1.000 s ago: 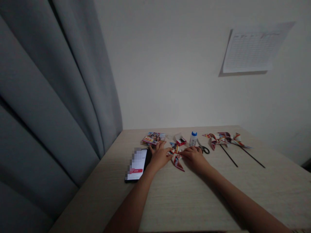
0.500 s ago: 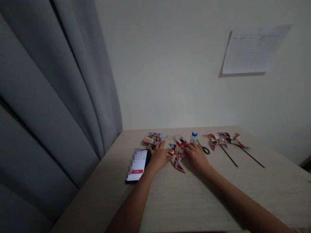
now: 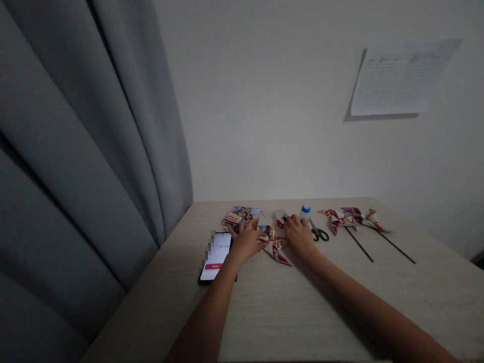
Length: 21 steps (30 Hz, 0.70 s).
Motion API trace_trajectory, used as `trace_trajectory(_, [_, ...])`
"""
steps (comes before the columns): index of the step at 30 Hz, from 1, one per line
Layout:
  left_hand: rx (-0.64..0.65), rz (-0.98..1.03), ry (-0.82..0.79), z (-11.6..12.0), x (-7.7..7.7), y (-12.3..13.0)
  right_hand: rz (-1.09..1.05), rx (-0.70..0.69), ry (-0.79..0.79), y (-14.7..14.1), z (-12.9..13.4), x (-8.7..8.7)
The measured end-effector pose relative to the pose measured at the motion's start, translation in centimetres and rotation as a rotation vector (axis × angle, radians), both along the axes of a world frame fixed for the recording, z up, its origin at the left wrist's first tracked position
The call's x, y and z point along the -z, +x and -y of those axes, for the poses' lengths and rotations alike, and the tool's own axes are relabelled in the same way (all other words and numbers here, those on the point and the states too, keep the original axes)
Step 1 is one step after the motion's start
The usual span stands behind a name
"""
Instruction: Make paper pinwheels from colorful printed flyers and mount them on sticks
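A folded pinwheel of printed paper lies on the table between my hands. Thumb and index finger of my left hand hold its left side, while the other fingers are spread towards the printed papers. My right hand is at a small red box, its bent fingertips at the box's opening. What those fingertips hold, if anything, is hidden. Just beyond this hand stand a blue-capped bottle and, lying beside it, black-handled scissors.
A lit phone lies beside my left forearm. Behind my left hand is a stack of printed papers. Pinwheels on dark sticks lie at the right. A curtain hangs along the left; a printed sheet is on the wall.
My right hand has moved from the pinwheel's right side up to the red box. My left hand stays at the pinwheel. The whole view has shifted slightly.
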<state>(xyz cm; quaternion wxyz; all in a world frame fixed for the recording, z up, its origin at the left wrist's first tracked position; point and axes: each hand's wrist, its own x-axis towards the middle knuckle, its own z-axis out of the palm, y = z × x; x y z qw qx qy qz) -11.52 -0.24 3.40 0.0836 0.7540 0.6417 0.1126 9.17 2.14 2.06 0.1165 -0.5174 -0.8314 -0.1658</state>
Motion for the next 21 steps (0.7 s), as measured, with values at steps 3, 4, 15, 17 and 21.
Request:
trace_trajectory(3, [-0.004,0.001,-0.008,-0.02,-0.01,-0.07,0.004,0.012,0.001,-0.07,-0.38,0.54])
trace_trajectory(4, [-0.003,0.002,-0.011,-0.01,-0.03,-0.08,0.003,0.014,-0.004,-0.06,-0.46,0.72])
trace_trajectory(15, [-0.018,0.014,-0.016,0.10,-0.16,-0.19,-0.030,0.013,-0.048,-0.11,-0.19,0.98])
trace_trajectory(17, [-0.014,0.013,-0.027,0.10,-0.22,-0.22,-0.036,0.003,-0.064,-0.13,-0.30,0.93])
trace_trajectory(21, [-0.014,0.010,-0.034,0.10,-0.22,-0.28,-0.077,-0.041,-0.102,0.15,-0.67,1.01])
